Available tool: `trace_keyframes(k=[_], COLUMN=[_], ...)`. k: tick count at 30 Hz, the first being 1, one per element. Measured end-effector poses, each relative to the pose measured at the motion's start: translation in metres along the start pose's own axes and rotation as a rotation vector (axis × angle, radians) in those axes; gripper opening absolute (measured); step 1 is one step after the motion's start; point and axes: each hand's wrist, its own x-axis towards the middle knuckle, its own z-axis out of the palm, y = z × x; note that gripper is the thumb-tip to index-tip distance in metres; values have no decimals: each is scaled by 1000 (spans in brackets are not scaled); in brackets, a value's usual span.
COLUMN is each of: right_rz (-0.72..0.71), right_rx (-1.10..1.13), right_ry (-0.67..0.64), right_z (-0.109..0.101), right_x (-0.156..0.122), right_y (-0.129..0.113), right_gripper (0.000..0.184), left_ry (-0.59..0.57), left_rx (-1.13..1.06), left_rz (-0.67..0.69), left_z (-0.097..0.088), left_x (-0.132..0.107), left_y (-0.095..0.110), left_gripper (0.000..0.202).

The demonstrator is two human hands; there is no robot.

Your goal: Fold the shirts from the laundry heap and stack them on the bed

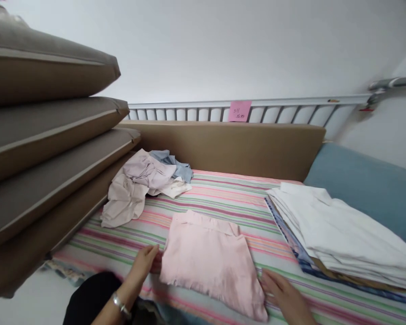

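Observation:
A pink folded garment (pixel 207 259) lies flat on the striped bed sheet in front of me, with a folded band along its far edge. My left hand (pixel 146 264), with a silver bangle on its wrist, is at the garment's left edge, thumb and fingers apart. Opposite it, my right hand (pixel 282 291) rests beside the lower right edge with its fingers stretched out. Neither hand visibly grips the fabric, though the left fingertips are slightly blurred against its edge.
Crumpled white, lilac and blue clothes (pixel 145 176) lie at the back left. Tall brown cushions (pixel 53 122) are stacked at left. White folded clothes (pixel 338 225) top a pile on the right. A brown padded board (pixel 219 146) and a railing with a pink note (pixel 240 111) stand behind.

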Motion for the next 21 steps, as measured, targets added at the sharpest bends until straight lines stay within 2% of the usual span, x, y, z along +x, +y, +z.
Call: trace_keyframes(k=[4,7,10,12,15,17,21], right_rz=[-225,-306,-343,-383,-398,-375,-344], right_rx=[-270,-352,-352,-324,-264,-244,-243], right_ry=[10,81,150,172,155,123,89], right_z=[28,44,53,57,59,59,57], right_x=[36,51,59,62,69,75,86], right_y=[-31,-43,-45,-41,-32,-24,-15], right_gripper=[34,26,22,24,31,32,30], left_ry=[-132,-203,-231,-125,102,142,33], left_rx=[-204,-212,-179,-149,-38,34,0], left_rz=[-252,-289,-158,-5,205,214,78], left_z=[14,20,22,25,32,37,39], left_x=[-17,-16,-12,-11,-11,-10,-10], left_y=[-7,2,11,11,0,-11,-27], left_gripper=[59,58,55,48,31,24,20])
